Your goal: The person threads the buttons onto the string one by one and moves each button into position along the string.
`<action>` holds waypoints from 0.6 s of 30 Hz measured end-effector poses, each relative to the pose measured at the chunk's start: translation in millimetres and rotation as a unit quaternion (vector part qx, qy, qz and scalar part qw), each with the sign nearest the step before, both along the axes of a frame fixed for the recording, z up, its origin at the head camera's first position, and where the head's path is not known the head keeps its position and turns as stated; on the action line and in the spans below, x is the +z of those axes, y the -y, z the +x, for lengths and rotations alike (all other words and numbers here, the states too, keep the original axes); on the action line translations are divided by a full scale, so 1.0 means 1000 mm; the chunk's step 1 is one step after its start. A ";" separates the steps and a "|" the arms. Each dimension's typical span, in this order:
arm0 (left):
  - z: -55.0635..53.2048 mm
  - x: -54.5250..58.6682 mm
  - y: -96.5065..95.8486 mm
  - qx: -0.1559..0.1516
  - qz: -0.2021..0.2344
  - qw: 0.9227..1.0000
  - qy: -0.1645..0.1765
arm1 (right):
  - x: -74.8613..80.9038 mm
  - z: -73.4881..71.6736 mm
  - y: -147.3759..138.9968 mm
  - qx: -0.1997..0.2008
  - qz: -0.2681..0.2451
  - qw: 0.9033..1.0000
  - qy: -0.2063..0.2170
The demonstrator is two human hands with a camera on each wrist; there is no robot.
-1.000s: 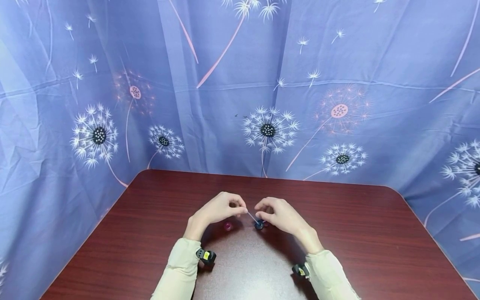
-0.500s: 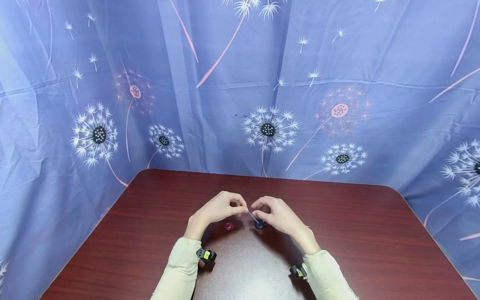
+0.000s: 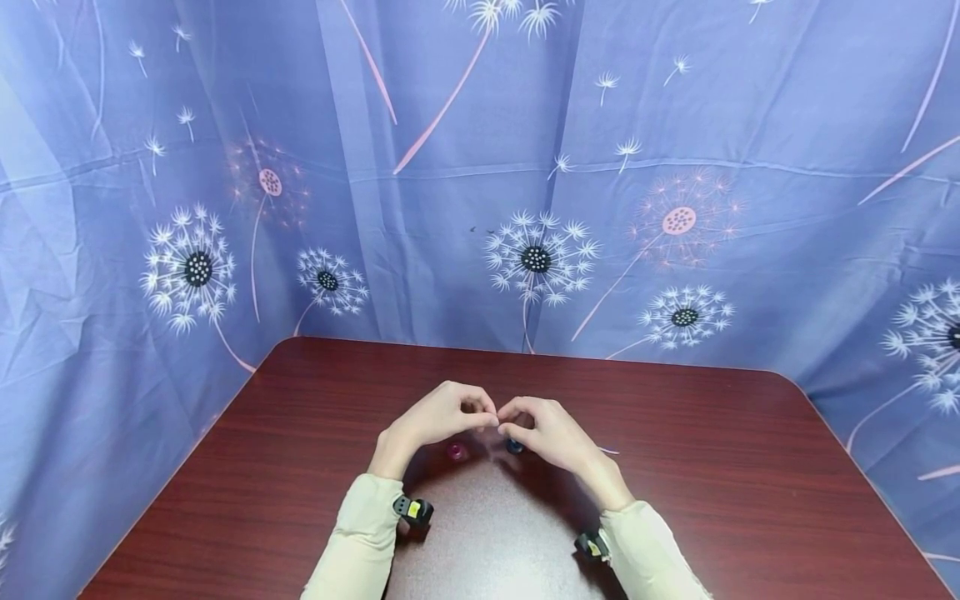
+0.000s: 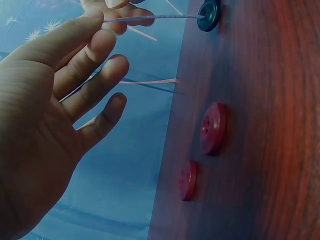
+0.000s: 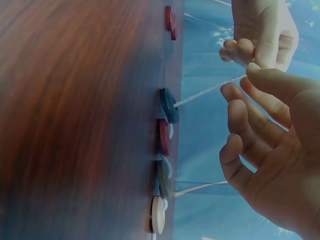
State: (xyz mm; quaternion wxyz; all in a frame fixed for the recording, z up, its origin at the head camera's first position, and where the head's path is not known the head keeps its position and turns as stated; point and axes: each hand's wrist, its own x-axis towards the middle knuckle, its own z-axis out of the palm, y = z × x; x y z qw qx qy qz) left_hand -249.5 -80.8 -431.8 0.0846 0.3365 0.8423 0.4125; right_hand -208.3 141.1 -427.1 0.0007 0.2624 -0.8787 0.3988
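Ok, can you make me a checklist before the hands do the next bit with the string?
1. Left hand pinching the thin whitish string: ok.
2. Right hand gripping it too: cannot tell; it is right at the string.
3. String coming up straight from the dark blue-green round button: ok.
4. Red round button, olive-grey round button and cream round button in a row beside it, string showing at each: ok.
5. Two shiny red round buttons apart from that row strung: not ok; no string shows in them.
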 end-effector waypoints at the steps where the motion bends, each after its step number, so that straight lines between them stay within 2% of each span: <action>1: 0.000 0.000 0.000 -0.001 0.001 1.000 0.001 | 0.000 0.000 0.000 -0.001 0.001 1.000 0.000; 12: 0.002 0.000 -0.001 -0.007 0.010 1.000 0.009 | -0.006 -0.001 0.003 -0.005 0.004 1.000 -0.022; 18: 0.001 0.000 -0.001 0.000 -0.004 1.000 0.003 | -0.005 -0.001 0.002 -0.024 0.006 0.999 -0.034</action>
